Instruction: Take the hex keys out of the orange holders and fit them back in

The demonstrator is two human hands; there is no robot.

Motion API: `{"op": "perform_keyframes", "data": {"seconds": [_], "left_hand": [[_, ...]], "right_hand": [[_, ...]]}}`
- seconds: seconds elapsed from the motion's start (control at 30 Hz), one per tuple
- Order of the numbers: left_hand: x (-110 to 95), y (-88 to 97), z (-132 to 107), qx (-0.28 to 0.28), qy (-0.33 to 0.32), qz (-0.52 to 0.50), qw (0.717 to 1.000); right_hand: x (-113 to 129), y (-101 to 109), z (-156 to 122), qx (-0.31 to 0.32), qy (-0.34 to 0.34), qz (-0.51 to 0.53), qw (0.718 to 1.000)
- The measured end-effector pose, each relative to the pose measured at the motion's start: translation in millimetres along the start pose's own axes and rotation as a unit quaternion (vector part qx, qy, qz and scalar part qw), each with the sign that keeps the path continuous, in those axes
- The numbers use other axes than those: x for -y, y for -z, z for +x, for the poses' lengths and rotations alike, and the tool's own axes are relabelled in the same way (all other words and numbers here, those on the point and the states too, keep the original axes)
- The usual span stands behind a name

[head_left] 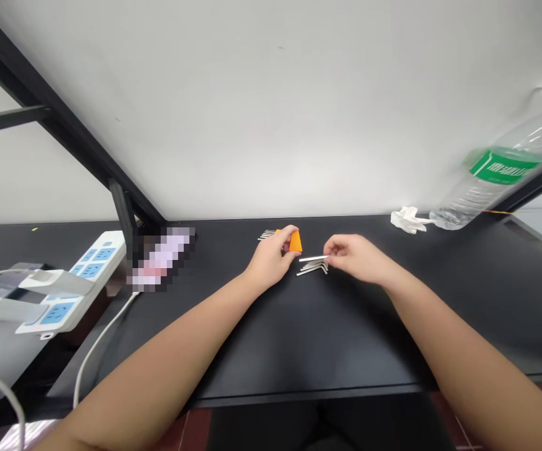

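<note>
My left hand (271, 258) is closed around an orange hex key holder (296, 242), thumb and fingers gripping its sides. Beyond that hand, several thin metal rods (265, 235) show to the left of the holder; where they end is hidden by the fingers. Between the fingertips of my right hand (353, 255) is a silver hex key (312, 258), its long arm pointing left toward the holder but apart from it. Just below lies a small group of bent silver hex keys (314, 268) on the black table (289, 338).
At the left stand a white power strip (71, 285) with plugged-in chargers and a blurred-out phone-like object (162, 258) on a white cable (104, 335). Crumpled tissue (410, 220) and a large clear bottle (480, 178) are at the right, near the pale wall (280, 125).
</note>
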State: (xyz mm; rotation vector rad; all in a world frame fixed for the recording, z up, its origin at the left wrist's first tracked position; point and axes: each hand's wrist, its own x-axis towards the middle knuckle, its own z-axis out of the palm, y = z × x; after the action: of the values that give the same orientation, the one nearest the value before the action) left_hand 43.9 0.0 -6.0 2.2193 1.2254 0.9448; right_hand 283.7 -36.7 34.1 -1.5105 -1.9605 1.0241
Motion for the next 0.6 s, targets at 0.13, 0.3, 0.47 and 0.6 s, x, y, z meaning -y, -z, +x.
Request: {"op": "perform_keyframes", "data": {"seconds": [0.13, 0.3, 0.47, 0.6], "left_hand": [[-6, 2.5, 0, -0.042, 0.003, -0.072, 0.996], [-5, 4.6, 0, -0.066, -0.005, -0.076, 0.995], [-4, 2.0, -4, -0.049, -0.040, -0.029, 0.998], [-9, 1.7, -6, -0.018, -0.121, 0.063, 0.991]], "right_hand": [[-7, 10, 6, -0.057, 0.005, 0.124, 0.991], [-2, 9, 2, -0.075, 0.030, 0.119, 0.990], [-1, 7, 0, -0.053, 0.012, 0.108, 0.993], [7, -16, 4, -0.001, -0.008, 0.273, 0.962]]}}
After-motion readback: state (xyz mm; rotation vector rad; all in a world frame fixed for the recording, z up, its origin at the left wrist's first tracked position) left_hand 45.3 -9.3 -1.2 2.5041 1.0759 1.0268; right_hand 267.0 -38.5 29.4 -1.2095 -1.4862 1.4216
